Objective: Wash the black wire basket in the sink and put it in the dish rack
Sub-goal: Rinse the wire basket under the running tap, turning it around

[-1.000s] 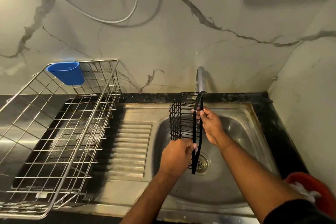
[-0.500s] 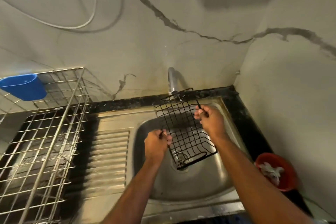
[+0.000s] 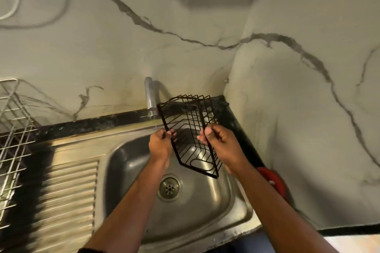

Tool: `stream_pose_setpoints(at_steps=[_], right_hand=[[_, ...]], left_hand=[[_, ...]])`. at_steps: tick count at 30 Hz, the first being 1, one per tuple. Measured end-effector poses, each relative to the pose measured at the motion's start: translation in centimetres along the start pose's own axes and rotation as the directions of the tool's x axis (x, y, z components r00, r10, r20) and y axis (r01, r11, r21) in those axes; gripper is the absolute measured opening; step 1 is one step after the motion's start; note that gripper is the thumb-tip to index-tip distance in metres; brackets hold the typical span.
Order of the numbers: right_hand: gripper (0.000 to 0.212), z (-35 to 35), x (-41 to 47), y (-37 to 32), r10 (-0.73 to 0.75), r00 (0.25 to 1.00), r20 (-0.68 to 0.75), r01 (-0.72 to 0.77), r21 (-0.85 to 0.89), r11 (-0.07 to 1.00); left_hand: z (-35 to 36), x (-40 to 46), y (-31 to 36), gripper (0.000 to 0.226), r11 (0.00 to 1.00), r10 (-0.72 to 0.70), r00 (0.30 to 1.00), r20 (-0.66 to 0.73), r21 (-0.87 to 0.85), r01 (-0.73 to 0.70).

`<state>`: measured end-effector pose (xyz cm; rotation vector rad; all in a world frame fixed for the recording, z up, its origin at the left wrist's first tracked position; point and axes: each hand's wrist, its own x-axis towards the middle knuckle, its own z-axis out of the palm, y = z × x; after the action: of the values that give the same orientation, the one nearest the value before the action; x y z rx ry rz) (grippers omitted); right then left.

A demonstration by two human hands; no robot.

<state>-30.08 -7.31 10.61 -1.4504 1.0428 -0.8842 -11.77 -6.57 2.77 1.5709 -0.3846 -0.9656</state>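
Observation:
The black wire basket (image 3: 190,135) hangs tilted over the steel sink (image 3: 131,160), its open side turned toward me. My left hand (image 3: 160,146) pinches the basket's left rim. My right hand (image 3: 219,141) grips the right rim with curled fingers. The tap (image 3: 150,96) stands just behind the basket's upper left corner. The wire dish rack (image 3: 14,129) is partly in view at the far left edge, on the counter beside the ribbed drainboard (image 3: 70,197).
The sink's drain (image 3: 169,188) lies below the basket. A red container (image 3: 273,178) sits on the dark counter to the right of the sink, close to the side wall. Marble walls close in behind and on the right.
The basket has been turned from edge-on to its open side facing me and lifted slightly. The view has swung right, so the rack and blue cup have slid out of view.

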Motion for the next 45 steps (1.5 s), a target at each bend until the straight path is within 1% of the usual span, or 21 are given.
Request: stream_pose_setpoints(at_steps=[2,4,6,9,12,14,17,19,22,25,27,29,31,33,36,39,41,43,45], right_hand=[[0.034,-0.2,-0.4,0.6,0.018,0.999,-0.031,-0.018,-0.010,1.000],[0.038,-0.1,-0.6,1.4,0.059,0.998,-0.029,-0.060,-0.043,0.997],[0.039,0.2,-0.6,1.8,0.071,0.997,0.019,-0.069,-0.092,0.993],[0.037,1.3,-0.8,1.6,0.090,0.989,0.119,-0.076,-0.119,0.990],[0.036,2.7,-1.3,1.9,0.077,0.977,0.197,-0.054,-0.121,0.991],[0.036,3.3,-1.5,2.4,0.070,0.975,0.209,-0.048,-0.106,0.993],[0.037,3.6,-1.7,2.5,0.129,0.973,0.190,-0.111,-0.103,0.989],[0.038,3.6,-1.8,2.4,0.144,0.973,0.181,-0.127,-0.102,0.987],[0.038,3.7,-1.7,1.9,0.138,0.977,0.161,-0.123,-0.103,0.987],[0.039,3.8,-1.8,1.5,0.117,0.989,0.096,-0.108,-0.091,0.990],[0.041,3.8,-1.8,1.5,0.100,0.995,0.030,-0.098,-0.065,0.993],[0.041,3.8,-1.9,1.7,0.086,0.996,-0.015,-0.086,-0.001,0.996],[0.037,3.9,-1.9,1.7,0.064,0.997,-0.044,-0.060,0.074,0.995],[0.030,4.3,-1.9,1.7,0.049,0.997,-0.056,-0.043,0.099,0.994],[0.020,5.2,-1.7,1.7,0.026,0.998,-0.055,-0.025,0.028,0.999],[0.022,6.3,-1.6,1.8,0.050,0.995,-0.088,-0.053,-0.040,0.998],[0.022,6.9,-1.4,1.8,0.082,0.992,-0.095,-0.087,-0.051,0.995],[0.021,7.5,-1.1,1.7,0.092,0.993,-0.074,-0.098,-0.079,0.992],[0.020,8.0,-0.9,1.4,0.103,0.994,-0.040,-0.107,-0.101,0.989]], left_hand=[[0.3,0.8,-0.4,0.020,1.000,0.005,1.000,-0.010,0.021,-0.005],[0.2,1.1,-0.2,0.016,0.999,0.010,1.000,-0.002,0.045,-0.010],[-0.2,1.3,0.2,0.018,0.992,0.049,0.999,0.011,0.114,-0.050],[-1.3,1.6,1.1,0.027,0.956,0.146,0.988,-0.040,0.264,-0.131],[-2.9,2.1,1.0,0.025,0.927,0.187,0.981,-0.061,0.340,-0.155],[-3.8,2.2,0.9,0.023,0.907,0.201,0.978,-0.048,0.386,-0.167],[-4.9,2.2,0.6,0.021,0.910,0.188,0.982,-0.007,0.378,-0.172],[-5.4,2.0,0.3,0.020,0.942,0.152,0.988,0.019,0.299,-0.151],[-6.1,1.5,-0.1,0.015,0.981,0.092,0.996,0.016,0.170,-0.093],[-6.7,1.2,-0.8,0.017,0.991,0.063,0.998,0.012,0.118,-0.064],[-7.0,0.6,-0.9,0.013,0.989,0.074,0.997,-0.002,0.125,-0.073],[-7.4,-0.8,-0.6,0.011,0.986,0.086,0.996,-0.025,0.142,-0.082],[-8.1,-2.2,-0.3,0.011,0.985,0.086,0.995,-0.046,0.153,-0.078],[-9.1,-3.1,-0.5,0.014,0.975,0.098,0.993,-0.059,0.204,-0.084],[-11.0,-3.9,-0.8,0.020,0.940,0.131,0.989,-0.062,0.326,-0.104],[-12.7,-4.9,-0.4,0.016,0.898,0.149,0.987,-0.063,0.426,-0.109],[-13.4,-5.7,0.0,0.027,0.878,0.150,0.986,-0.076,0.469,-0.097],[-14.0,-6.5,0.6,0.032,0.874,0.144,0.984,-0.101,0.479,-0.078],[-14.5,-7.0,1.3,0.027,0.897,0.100,0.988,-0.118,0.440,-0.038]])
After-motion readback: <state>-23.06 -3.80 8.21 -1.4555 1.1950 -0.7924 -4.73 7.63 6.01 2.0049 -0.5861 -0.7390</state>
